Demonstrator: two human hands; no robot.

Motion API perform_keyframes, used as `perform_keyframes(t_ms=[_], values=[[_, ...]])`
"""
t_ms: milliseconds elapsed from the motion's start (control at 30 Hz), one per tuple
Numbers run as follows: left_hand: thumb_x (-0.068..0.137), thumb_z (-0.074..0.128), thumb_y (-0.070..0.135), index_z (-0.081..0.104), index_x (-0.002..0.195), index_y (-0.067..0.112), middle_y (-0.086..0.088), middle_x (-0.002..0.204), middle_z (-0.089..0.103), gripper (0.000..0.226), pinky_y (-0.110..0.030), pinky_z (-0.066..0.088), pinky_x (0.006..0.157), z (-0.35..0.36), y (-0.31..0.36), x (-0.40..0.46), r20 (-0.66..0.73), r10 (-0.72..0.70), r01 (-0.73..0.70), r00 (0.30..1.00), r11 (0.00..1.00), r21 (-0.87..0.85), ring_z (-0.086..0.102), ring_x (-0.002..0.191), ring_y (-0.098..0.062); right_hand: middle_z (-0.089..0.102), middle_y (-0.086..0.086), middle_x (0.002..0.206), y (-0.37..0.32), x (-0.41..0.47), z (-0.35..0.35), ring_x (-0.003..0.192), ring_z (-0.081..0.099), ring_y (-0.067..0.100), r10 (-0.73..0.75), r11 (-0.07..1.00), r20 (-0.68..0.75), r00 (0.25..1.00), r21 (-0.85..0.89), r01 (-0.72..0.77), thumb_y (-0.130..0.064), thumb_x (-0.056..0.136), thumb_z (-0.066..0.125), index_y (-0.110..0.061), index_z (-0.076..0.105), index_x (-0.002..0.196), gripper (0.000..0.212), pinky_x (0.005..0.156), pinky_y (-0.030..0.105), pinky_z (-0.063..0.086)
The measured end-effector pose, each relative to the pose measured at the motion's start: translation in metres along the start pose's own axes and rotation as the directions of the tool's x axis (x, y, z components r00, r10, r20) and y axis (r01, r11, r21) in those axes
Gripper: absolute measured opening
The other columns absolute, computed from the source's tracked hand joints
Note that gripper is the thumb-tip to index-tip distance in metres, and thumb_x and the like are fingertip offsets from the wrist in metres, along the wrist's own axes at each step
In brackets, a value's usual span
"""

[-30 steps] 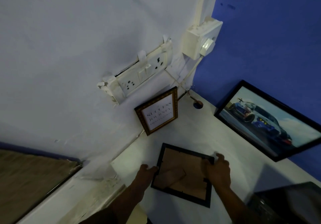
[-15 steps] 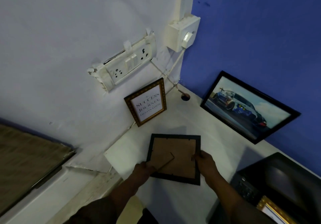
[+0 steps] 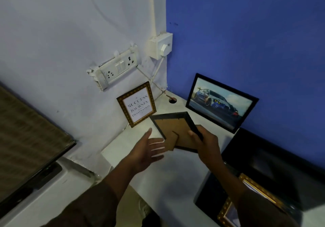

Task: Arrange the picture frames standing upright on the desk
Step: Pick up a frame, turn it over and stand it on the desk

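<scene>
the left hand (image 3: 146, 153) has let go of the black frame (image 3: 177, 131) it gripped half a second ago and now hovers just beside its left edge, palm up, fingers spread wide. behind it the gold-bordered quote frame (image 3: 136, 104) stands leaning on the white wall, as before. the black frame, earlier flat on the white desk (image 3: 168, 177), is now lifted and tilted, brown backing and easel flap toward the camera. the right hand (image 3: 204, 143) clamps its right edge. the car picture (image 3: 220, 102) leans against the blue wall.
</scene>
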State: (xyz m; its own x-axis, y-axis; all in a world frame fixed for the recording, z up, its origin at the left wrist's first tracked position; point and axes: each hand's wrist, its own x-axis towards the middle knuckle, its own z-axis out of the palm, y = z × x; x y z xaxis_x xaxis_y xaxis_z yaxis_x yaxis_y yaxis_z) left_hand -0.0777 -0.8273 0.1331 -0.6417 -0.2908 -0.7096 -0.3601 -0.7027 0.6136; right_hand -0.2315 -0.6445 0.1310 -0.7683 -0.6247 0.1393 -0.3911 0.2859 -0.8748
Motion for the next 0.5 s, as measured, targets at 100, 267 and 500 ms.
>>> perform_keyframes(t_ms=[100,267,500], values=[[0.086,0.050,0.072,0.055,0.131,0.002,-0.027,0.129,0.065,0.084,-0.062,0.039,0.109,0.035,0.017,-0.024,0.146,0.003,0.026,0.989,0.980,-0.196,0.061,0.122,-0.043,0.072,-0.002,0.101,-0.016,-0.023,-0.020,0.091,0.067,0.015,-0.247,0.961,0.006,0.969,-0.128,0.246,-0.030,0.098,0.056,-0.018,0.071,0.111,0.023,0.081,0.034,0.054],[0.090,0.067,0.025,0.049,0.141,0.006,-0.026,0.131,0.064,0.057,-0.059,0.044,0.106,0.067,0.015,-0.059,0.248,0.116,-0.059,0.962,0.972,-0.227,0.062,0.120,-0.044,0.073,0.002,0.117,-0.027,-0.060,-0.049,0.103,0.068,0.022,-0.591,0.632,0.158,0.791,-0.520,0.575,-0.028,0.094,0.056,-0.019,0.072,0.118,0.030,0.090,0.036,0.053],[0.088,0.048,-0.011,0.055,0.137,0.003,-0.026,0.128,0.066,0.051,-0.059,0.054,0.093,0.085,0.003,-0.084,0.320,0.188,-0.154,0.929,0.980,-0.129,0.063,0.117,-0.044,0.036,-0.005,0.158,-0.040,-0.114,-0.083,0.142,0.035,0.017,-0.350,0.648,0.248,0.903,-0.632,0.425,-0.056,0.090,0.057,-0.037,0.044,0.143,0.058,0.117,0.041,0.031]])
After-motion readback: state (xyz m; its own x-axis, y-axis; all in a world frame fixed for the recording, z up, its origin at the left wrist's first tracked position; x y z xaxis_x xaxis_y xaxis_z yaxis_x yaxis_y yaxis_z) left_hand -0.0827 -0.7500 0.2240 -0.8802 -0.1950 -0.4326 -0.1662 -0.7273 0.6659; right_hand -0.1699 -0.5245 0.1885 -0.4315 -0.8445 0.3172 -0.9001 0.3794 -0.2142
